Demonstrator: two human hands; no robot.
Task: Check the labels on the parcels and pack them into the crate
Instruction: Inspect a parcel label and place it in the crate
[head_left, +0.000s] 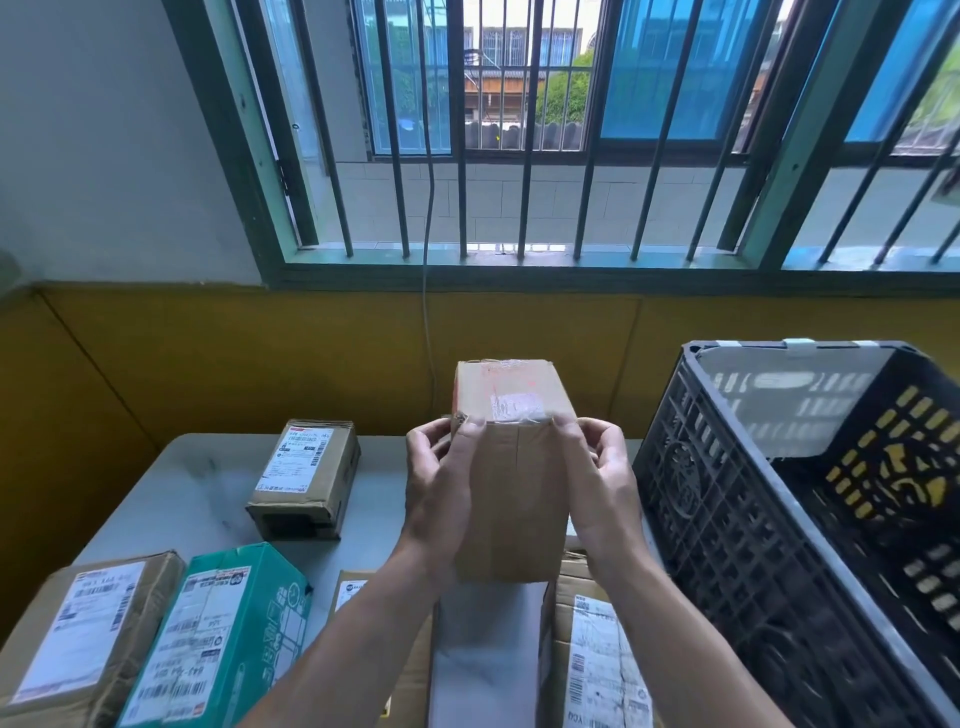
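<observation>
Barred window (524, 156) over yellow wall panel (260, 364); grey surface (197, 493) below. Brown parcel (511, 488) held upright above surface middle, left grip (441, 483) and right grip (597, 483) each clasping a side near its top. Black crate (727, 519) just right. Labelled small box (306, 478) and teal box (223, 634) lie left.

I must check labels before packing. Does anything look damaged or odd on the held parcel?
Yes. The brown parcel between left hand and right hand carries only a small, faded, torn-looking label remnant under clear tape; the green parcel shows a full printed label.
</observation>
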